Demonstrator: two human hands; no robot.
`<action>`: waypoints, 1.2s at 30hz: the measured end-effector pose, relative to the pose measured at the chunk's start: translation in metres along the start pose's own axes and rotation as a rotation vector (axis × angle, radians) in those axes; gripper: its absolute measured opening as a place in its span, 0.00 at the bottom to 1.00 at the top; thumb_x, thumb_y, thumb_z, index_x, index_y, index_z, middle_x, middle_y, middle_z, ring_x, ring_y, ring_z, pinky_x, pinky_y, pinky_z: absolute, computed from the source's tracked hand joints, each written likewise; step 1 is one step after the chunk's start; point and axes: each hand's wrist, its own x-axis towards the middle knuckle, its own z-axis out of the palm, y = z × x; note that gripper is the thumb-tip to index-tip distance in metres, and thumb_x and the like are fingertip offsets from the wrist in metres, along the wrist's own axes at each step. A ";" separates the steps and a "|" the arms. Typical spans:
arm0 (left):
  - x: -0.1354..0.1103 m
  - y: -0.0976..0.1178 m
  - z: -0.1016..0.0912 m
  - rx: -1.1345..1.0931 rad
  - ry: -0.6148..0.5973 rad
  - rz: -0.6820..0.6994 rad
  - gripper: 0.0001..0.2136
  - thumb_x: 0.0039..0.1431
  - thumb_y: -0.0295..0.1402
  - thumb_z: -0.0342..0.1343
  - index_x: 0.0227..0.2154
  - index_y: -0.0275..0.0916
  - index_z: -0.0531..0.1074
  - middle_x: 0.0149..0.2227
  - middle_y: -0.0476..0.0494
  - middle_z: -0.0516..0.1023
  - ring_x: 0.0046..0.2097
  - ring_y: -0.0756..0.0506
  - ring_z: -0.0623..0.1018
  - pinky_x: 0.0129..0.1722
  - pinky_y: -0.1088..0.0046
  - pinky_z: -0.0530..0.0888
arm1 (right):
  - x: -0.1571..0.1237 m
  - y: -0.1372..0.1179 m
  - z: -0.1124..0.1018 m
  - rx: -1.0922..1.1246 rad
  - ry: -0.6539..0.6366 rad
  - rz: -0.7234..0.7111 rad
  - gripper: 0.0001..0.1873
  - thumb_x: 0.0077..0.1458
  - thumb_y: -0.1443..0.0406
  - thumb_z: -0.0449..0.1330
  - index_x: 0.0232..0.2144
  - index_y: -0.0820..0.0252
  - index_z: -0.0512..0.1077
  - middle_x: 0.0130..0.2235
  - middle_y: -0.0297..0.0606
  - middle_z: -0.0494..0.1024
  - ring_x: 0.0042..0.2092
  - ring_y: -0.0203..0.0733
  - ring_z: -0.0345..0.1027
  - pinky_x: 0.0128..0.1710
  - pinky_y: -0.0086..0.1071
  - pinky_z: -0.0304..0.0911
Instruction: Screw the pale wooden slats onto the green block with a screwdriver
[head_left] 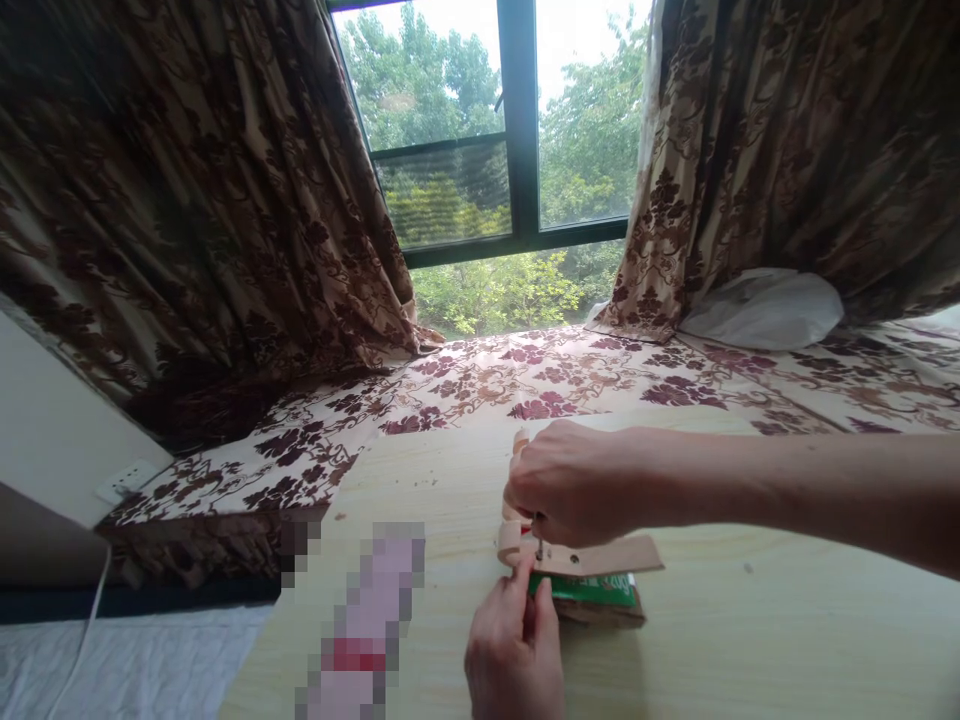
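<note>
Trees fill the window (577,160) past a pale tabletop (780,640). Well in from its left edge is a tan strip (622,556), long way left to right, its left end curled. My right hand (574,480) is curled tight over that end, seeming to grip a thin metal stick (539,545) that points down at the strip. My left hand (517,640) is nearer me, one fingertip touching the strip's near side; I can't tell if it pinches. Below, a green packet (589,590) seems to say "20g"; the rest is too small.
</note>
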 end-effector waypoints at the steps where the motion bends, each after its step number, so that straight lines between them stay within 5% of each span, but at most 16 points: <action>1: 0.001 0.001 0.000 0.012 0.004 -0.016 0.11 0.57 0.33 0.51 0.42 0.39 0.73 0.31 0.45 0.79 0.30 0.50 0.78 0.30 0.80 0.73 | 0.000 0.000 -0.001 -0.003 -0.004 0.001 0.08 0.48 0.66 0.55 0.28 0.63 0.74 0.26 0.43 0.74 0.26 0.39 0.64 0.21 0.29 0.48; 11: 0.024 0.021 0.004 0.150 0.010 -0.224 0.09 0.55 0.34 0.51 0.29 0.43 0.77 0.19 0.48 0.76 0.22 0.48 0.75 0.20 0.76 0.67 | -0.001 -0.001 0.001 0.011 0.022 -0.012 0.07 0.47 0.67 0.56 0.27 0.64 0.74 0.26 0.43 0.74 0.26 0.37 0.62 0.22 0.29 0.46; 20: 0.022 0.013 0.007 0.151 -0.033 -0.187 0.09 0.56 0.33 0.50 0.33 0.43 0.76 0.24 0.49 0.78 0.24 0.48 0.77 0.22 0.77 0.69 | -0.007 0.000 -0.004 -0.001 0.003 -0.123 0.08 0.46 0.74 0.54 0.30 0.65 0.72 0.29 0.41 0.76 0.26 0.36 0.64 0.20 0.29 0.44; 28: 0.018 0.011 0.008 0.167 -0.050 -0.165 0.09 0.57 0.34 0.50 0.33 0.43 0.76 0.24 0.47 0.78 0.24 0.49 0.77 0.23 0.77 0.69 | -0.002 -0.001 -0.002 0.000 0.020 0.006 0.09 0.47 0.66 0.56 0.30 0.65 0.74 0.27 0.44 0.75 0.26 0.39 0.65 0.20 0.29 0.47; 36: 0.020 0.013 0.011 0.184 0.050 -0.158 0.11 0.58 0.34 0.48 0.31 0.41 0.76 0.22 0.47 0.77 0.23 0.48 0.76 0.22 0.76 0.69 | -0.004 -0.001 -0.009 -0.014 -0.014 -0.103 0.09 0.50 0.69 0.54 0.31 0.64 0.74 0.27 0.41 0.75 0.26 0.37 0.63 0.21 0.30 0.47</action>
